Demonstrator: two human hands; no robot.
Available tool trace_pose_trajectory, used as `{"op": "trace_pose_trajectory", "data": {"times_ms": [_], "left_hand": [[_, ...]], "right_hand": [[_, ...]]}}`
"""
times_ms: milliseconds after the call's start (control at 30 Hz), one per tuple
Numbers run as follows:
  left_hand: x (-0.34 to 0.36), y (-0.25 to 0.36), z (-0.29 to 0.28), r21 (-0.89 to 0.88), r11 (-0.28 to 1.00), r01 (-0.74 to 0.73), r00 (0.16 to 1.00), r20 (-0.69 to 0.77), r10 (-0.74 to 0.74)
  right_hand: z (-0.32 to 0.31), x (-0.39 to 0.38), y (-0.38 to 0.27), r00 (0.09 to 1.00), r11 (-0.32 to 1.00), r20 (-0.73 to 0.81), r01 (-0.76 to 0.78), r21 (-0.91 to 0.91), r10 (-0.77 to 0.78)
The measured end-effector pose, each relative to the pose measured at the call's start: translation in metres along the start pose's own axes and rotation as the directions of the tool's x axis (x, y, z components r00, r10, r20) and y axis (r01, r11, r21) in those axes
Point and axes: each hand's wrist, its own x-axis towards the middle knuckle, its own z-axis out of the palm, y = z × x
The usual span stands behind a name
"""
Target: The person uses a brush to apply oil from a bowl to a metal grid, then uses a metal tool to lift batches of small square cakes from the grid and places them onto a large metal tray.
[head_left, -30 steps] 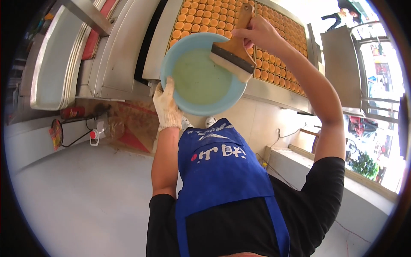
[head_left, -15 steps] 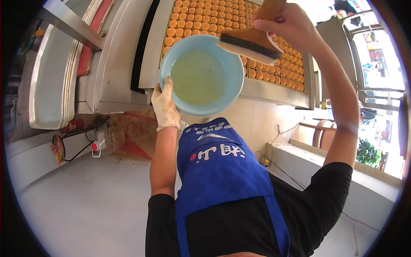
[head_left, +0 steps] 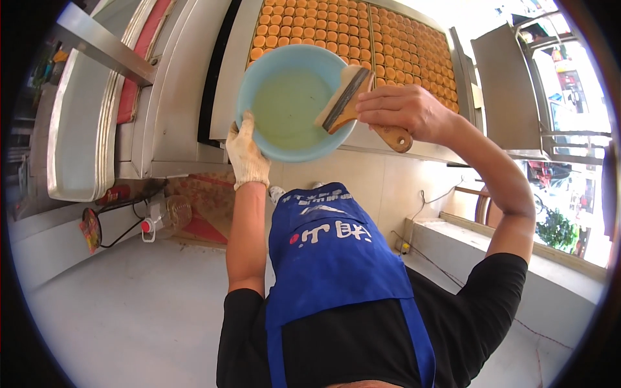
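Note:
My left hand [head_left: 246, 154], in a pale knitted glove, grips the left rim of a light blue basin [head_left: 246, 77], thumb over the edge. Shallow yellowish-green liquid [head_left: 291, 107] covers the basin's bottom. Bare, my right hand [head_left: 407, 111] is closed round the wooden handle of a wide flat brush [head_left: 352, 107]. The brush is tilted over the basin's right rim with its pale bristles inside; whether they touch the liquid I cannot tell. Behind the basin, rows of small round golden-brown cakes [head_left: 336, 26] fill trays on a metal worktop.
Stacked pale metal trays [head_left: 84, 129] stand at the left beside a steel frame [head_left: 107, 48]. Below them are a clear plastic jug with a red cap [head_left: 147, 226] and a black cable. A low ledge [head_left: 446, 239] with loose wires runs along the right, near a window.
My right hand has brought the brush down and left from above the cakes to the basin, turning its bristles leftward into it. The basin has shifted slightly away from me.

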Motion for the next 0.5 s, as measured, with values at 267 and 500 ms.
{"op": "trace_pose_trajectory", "data": {"times_ms": [267,500], "left_hand": [[0.008,-0.001,0.012,-0.035,0.999,-0.037,0.999,0.037,0.039],[0.014,-0.003,0.022,-0.054,0.996,-0.066,0.997,0.045,0.068]], "right_hand": [[-0.043,0.002,0.008,0.992,0.989,0.121,-0.023,-0.143,0.04],[-0.08,0.013,0.022,0.976,0.974,0.173,-0.091,-0.209,0.129]]}}
